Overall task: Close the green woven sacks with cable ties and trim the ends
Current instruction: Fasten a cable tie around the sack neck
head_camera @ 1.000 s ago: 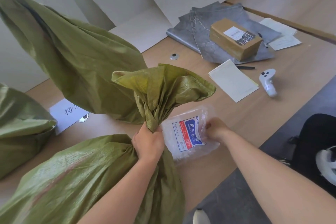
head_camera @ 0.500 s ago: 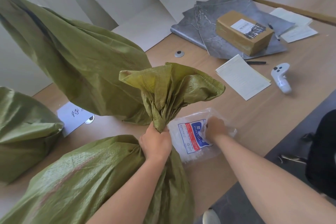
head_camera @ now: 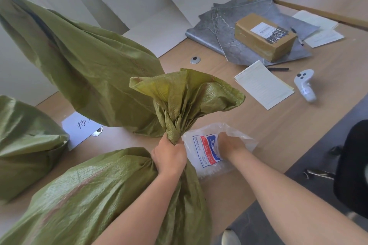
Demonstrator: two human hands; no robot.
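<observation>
A full green woven sack [head_camera: 83, 195] lies at the near left of the wooden table. My left hand [head_camera: 169, 157] is clenched around its gathered neck, and the loose mouth [head_camera: 187, 95] fans out above my fist. Just right of it lies a clear plastic bag of white cable ties [head_camera: 207, 151] with a blue and red label. My right hand [head_camera: 231, 145] reaches into that bag; its fingers are hidden by the plastic. Two more green sacks stand behind: a tall one [head_camera: 79, 61] and one at the far left [head_camera: 25, 145].
A taped cardboard box [head_camera: 264, 36] sits on grey sheets [head_camera: 217, 32] at the back right. Nearby lie white papers [head_camera: 262, 85], a black pen [head_camera: 277, 69] and a white controller [head_camera: 304, 85]. A paper label [head_camera: 79, 127] lies under the tall sack. The table edge runs along the right.
My right hand has pushed further into the cable tie bag. The view has shifted slightly. My left hand keeps its hold on the sack neck.
</observation>
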